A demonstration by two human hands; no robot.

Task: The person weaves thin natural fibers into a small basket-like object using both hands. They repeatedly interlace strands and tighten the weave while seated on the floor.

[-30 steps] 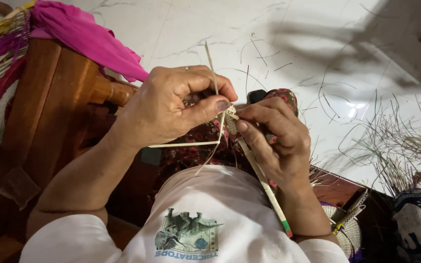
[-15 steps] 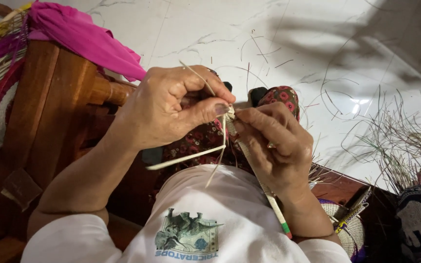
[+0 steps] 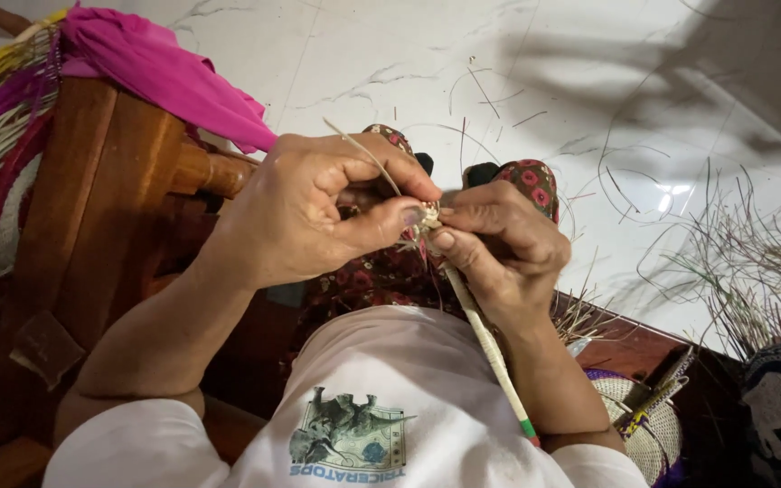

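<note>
Both hands meet at chest height over the lap. The left hand pinches a thin pale straw strand running up-left from the small woven knot. The right hand grips the knot and a long stick angled down-right toward the body.

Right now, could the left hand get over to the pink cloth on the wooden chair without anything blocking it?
Probably yes. The pink cloth lies draped over the wooden chair just beyond the left hand, with open space between them. But that hand is pinching the small woven piece with the right hand, so it would have to let go.
</note>
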